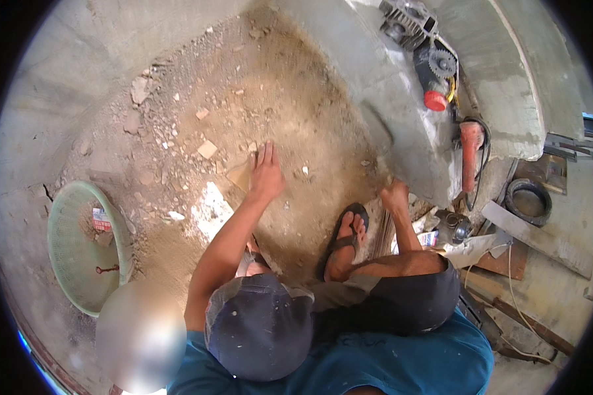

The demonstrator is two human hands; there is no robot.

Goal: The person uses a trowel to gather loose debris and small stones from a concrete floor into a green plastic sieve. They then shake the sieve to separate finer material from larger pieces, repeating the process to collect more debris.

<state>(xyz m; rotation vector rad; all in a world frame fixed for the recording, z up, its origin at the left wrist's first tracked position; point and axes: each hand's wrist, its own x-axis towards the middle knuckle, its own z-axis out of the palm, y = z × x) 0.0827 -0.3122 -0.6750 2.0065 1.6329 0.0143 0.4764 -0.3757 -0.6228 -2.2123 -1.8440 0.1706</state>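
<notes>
My left hand (pixel 267 176) reaches down to the dirt floor with its fingers stretched out. Beside its fingers and palm lies a flat tan piece (pixel 240 175), partly covered by the hand; whether they touch I cannot tell. A squarish tan fragment (pixel 207 149) is a little to the left. My right hand (pixel 394 195) is closed in a fist by the edge of the grey wall, and what it holds, if anything, is hidden. Just below that fist, a bundle of thin brown sticks (pixel 379 236) stands beside my sandaled foot (pixel 344 243).
Loose rubble (pixel 140 90) covers the left floor, near a green plastic basket (pixel 54 247). On the right ledge are an engine-like metal part (pixel 408 25) and a red power tool (pixel 470 141). A black round container (pixel 509 200), boards (pixel 540 240) and a cord (pixel 512 283) lie lower right.
</notes>
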